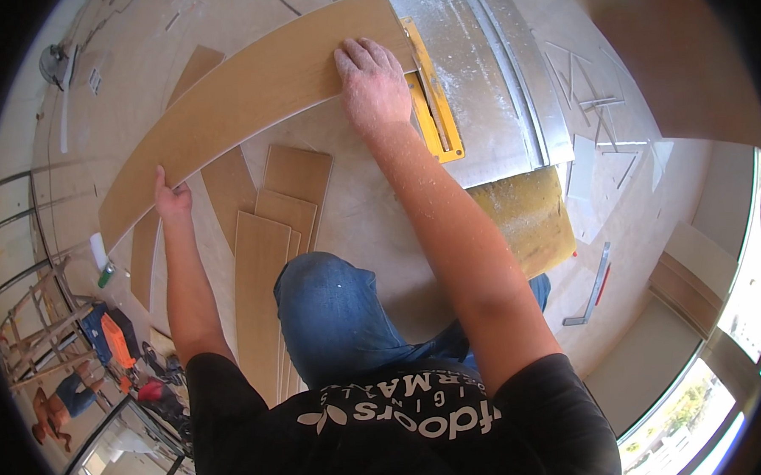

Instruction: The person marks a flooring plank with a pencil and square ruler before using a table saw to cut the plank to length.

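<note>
A long, wood-coloured board [246, 78] reaches from the left onto a dusty metal table saw [484, 89]. Its right end meets the yellow slotted plate [432, 95] set in the saw's top. My left hand [173, 198] grips the board's near edge toward its left end, one finger showing on the upper face. Coated in pale dust, my right hand [374, 85] lies on the board beside the yellow plate, fingers stretched over the top face. Its thumb is hidden.
Several cut boards [266, 247] lie on the floor by my knee. A yellowed panel [528, 218] sits at the saw's near side. To the right are a metal square [599, 287] and thin offcut strips [591, 101]. Another person [65, 408] is far left, near an orange case [117, 338].
</note>
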`<state>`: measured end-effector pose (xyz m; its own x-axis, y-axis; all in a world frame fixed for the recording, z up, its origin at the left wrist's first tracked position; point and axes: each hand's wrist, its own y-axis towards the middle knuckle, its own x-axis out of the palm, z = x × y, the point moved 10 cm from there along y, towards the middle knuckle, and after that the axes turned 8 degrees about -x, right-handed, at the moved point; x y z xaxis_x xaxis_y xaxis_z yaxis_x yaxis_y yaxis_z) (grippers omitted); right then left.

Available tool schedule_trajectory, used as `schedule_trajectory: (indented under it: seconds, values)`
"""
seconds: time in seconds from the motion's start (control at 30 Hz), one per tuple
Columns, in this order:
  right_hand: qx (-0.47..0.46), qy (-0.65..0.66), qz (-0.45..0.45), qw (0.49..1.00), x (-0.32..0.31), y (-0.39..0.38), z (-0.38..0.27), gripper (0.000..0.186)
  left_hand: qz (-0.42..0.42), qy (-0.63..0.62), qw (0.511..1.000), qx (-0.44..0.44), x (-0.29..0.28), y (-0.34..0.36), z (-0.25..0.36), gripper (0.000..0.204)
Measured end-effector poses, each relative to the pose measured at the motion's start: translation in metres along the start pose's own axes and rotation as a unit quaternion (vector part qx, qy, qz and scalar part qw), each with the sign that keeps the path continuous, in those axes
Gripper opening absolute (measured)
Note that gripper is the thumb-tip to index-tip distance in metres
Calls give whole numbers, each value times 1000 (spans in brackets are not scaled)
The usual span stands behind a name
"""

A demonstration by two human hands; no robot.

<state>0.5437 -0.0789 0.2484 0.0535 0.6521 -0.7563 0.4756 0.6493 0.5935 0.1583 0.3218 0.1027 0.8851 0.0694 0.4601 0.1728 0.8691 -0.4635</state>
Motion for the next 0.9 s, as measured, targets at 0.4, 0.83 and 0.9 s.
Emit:
schedule_trajectory:
  seconds: [0.4,0.83,0.9]
  values:
    - [-5,-1,2,1000,-7,-5,-3,35,9,-6,1000,-14,-11,-1,-4,29]
    - [14,8,-8,1000,-12,-14,-4,38,16,1,1000,-11,-14,-19,-4,33]
    - [8,2,-9,1000,-13,-15,-5,37,3,3,1000,-19,-14,-19,-5,33]
